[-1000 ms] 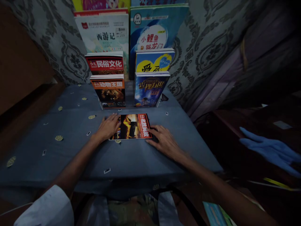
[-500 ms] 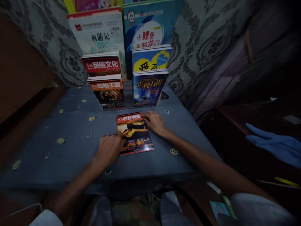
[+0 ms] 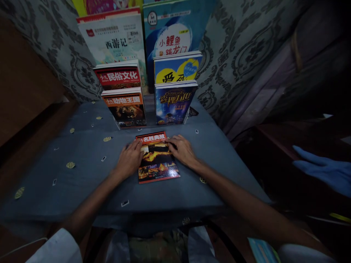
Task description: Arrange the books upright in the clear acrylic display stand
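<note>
A book with a red title band and a dark, fiery cover (image 3: 157,157) lies face up on the blue tablecloth (image 3: 90,182). My left hand (image 3: 130,157) rests along its left edge, fingertips on the cover's upper left. At the right edge, my right hand (image 3: 182,148) touches the cover's upper right with its fingertips, fingers bent. Neither hand lifts the book, which lies flat between them. Just behind it, a lion-cover book (image 3: 127,109) and a dark blue book (image 3: 174,104) stand upright in a rack.
More books stand in rows behind, among them a pale one (image 3: 117,40) and a teal one (image 3: 178,25). Dark glasses (image 3: 193,111) lie beside the rack. A blue glove (image 3: 323,168) shows at the far right. A patterned curtain (image 3: 233,47) hangs behind the table.
My left hand has moved up along the book's left edge, from its lower half to near the title. My right hand has shifted slightly down, its fingertips still at the upper right.
</note>
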Demonstrator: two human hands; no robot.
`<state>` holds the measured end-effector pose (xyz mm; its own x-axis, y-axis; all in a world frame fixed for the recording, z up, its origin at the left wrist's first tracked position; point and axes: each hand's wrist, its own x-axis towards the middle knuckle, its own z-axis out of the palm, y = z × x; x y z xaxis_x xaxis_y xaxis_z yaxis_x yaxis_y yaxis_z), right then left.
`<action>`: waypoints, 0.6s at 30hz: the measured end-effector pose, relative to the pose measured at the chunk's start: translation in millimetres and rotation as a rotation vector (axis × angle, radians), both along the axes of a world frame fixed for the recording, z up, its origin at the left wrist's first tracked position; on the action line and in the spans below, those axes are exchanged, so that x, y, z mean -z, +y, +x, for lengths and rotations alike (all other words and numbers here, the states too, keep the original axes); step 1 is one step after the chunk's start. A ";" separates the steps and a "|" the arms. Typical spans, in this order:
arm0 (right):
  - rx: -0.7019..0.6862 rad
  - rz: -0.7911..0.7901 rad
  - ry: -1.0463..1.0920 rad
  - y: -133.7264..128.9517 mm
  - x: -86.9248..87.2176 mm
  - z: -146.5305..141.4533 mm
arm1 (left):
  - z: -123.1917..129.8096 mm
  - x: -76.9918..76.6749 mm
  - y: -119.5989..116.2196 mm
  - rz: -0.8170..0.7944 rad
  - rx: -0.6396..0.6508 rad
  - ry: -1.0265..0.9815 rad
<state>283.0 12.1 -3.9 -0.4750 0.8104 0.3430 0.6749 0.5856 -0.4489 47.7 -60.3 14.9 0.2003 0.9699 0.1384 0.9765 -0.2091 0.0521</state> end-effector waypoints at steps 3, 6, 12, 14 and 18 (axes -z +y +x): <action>-0.021 0.014 0.052 -0.3 2.7 0.1 | 6.2 -2.1 10.4 -0.035 -0.023 0.036; -0.023 0.019 0.082 -2.0 2.9 -0.2 | 14.2 -2.7 20.8 -0.045 -0.021 0.056; 0.026 -0.008 0.091 -3.2 5.2 1.0 | 26.2 7.5 40.9 -0.008 0.057 0.036; 0.053 -0.012 0.107 -2.3 7.1 2.0 | 30.5 12.0 47.7 -0.011 0.095 0.015; 0.081 -0.024 0.138 -0.2 9.6 2.5 | 43.1 15.3 59.7 -0.036 0.155 -0.025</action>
